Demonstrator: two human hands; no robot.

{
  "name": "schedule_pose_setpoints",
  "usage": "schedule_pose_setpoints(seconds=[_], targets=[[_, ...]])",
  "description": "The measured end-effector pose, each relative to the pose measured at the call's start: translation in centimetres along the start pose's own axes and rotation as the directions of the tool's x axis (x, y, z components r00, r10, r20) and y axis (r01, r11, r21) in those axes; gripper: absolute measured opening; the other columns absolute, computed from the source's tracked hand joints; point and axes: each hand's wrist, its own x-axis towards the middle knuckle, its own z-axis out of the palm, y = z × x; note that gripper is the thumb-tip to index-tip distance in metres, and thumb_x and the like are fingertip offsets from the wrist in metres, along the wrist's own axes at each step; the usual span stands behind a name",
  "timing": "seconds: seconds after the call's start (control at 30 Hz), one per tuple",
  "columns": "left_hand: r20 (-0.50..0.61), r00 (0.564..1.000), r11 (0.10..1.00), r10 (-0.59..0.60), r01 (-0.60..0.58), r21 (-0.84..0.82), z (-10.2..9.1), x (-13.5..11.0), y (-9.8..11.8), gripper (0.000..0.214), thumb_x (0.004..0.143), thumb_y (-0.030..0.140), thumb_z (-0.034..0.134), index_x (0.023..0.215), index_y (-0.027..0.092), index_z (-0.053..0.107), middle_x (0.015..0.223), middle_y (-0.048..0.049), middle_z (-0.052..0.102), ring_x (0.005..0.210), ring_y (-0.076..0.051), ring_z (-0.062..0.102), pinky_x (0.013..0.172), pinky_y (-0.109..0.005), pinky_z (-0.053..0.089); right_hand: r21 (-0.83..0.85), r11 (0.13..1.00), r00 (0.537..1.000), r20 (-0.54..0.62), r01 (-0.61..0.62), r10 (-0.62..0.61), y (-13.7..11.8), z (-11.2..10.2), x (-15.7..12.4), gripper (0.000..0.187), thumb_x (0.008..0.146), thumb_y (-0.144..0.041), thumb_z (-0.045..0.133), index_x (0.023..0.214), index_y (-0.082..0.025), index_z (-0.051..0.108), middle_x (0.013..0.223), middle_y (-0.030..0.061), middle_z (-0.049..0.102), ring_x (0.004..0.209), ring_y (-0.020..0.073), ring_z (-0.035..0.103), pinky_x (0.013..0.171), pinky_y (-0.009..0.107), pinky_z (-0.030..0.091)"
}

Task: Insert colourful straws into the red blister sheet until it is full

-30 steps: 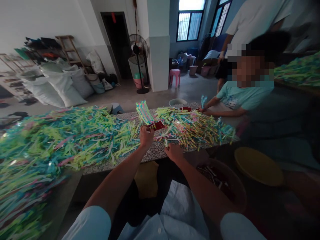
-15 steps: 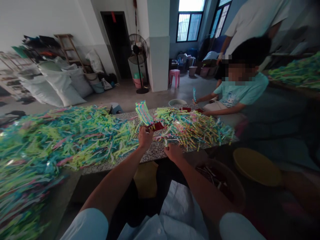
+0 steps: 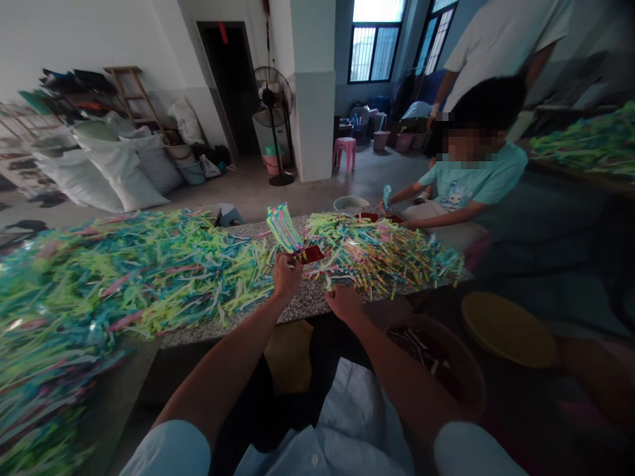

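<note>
My left hand (image 3: 286,274) is closed on the near edge of a dark red card (image 3: 313,254) with small pale marks along it. From the card's left end a flat bundle of blue, yellow-green and pink strips (image 3: 284,226) sticks up and away from me. To its right, my right hand (image 3: 344,301) is closed by the front edge of the speckled stone table (image 3: 302,301). A short pale strip (image 3: 328,283) pokes out from its fingertips. Beside both hands lies a pile of yellow-tipped coloured strips (image 3: 381,254).
A large heap of coloured strips (image 3: 163,271) covers the table's left side. Below right stand a tub of dark red pieces (image 3: 464,370) and a yellow basin (image 3: 510,330). Across the table sits a co-worker (image 3: 476,178) holding a blue strip (image 3: 386,195); another person (image 3: 501,49) stands behind.
My hands keep almost the same pose, and the card with its strips stays in my left hand. The blue strip in the co-worker's hand has changed its tilt and shape.
</note>
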Motion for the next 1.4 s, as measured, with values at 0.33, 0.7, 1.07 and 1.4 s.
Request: schedule_pose_setpoints(seconds=[0.33,0.7,1.07,1.4], targets=[[0.036,0.999,1.0,0.0,0.0,-0.009,-0.3,-0.7,-0.2,0.021,0.081,0.014,0.066,0.076,0.024,0.048,0.099,-0.0066,0.066,0.098,-0.022,0.065,0.089,-0.036,0.051,0.018,1.0,1.0,0.027,0.004,-0.005,0.0,-0.2,-0.1,0.038,0.104,-0.046,0.046,0.109,-0.019,0.072,0.103,0.0126,0.076,0.102,0.0289,0.074,0.088,0.037,0.053],[0.046,0.999,1.0,0.009,-0.008,-0.027,-0.7,-0.7,0.2,0.022,0.082,0.013,0.065,0.076,0.024,0.047,0.092,-0.0048,0.063,0.094,-0.021,0.063,0.089,-0.035,0.051,0.015,1.0,1.0,0.007,-0.005,0.005,0.0,0.2,0.0,0.037,0.104,-0.047,0.049,0.108,-0.018,0.071,0.102,0.0119,0.077,0.102,0.0271,0.073,0.089,0.034,0.051],[0.055,0.998,1.0,-0.013,0.014,-0.027,-0.8,-1.1,-0.3,0.021,0.081,0.01,0.066,0.077,0.023,0.049,0.097,-0.0058,0.064,0.096,-0.021,0.064,0.09,-0.036,0.052,0.006,1.0,0.999,0.045,-0.003,0.003,0.1,-0.1,0.0,0.038,0.105,-0.046,0.046,0.11,-0.018,0.071,0.105,0.013,0.076,0.103,0.0284,0.073,0.089,0.036,0.052],[0.172,0.985,1.0,0.002,0.0,-0.012,-3.5,-6.3,-3.8,0.014,0.085,0.015,0.061,0.081,0.022,0.05,0.09,-0.0043,0.06,0.084,-0.018,0.061,0.077,-0.031,0.052,0.071,0.997,0.999,0.039,0.012,-0.015,0.8,0.0,0.5,0.039,0.104,-0.05,0.049,0.103,-0.018,0.072,0.1,0.0124,0.076,0.101,0.0279,0.072,0.086,0.035,0.049]])
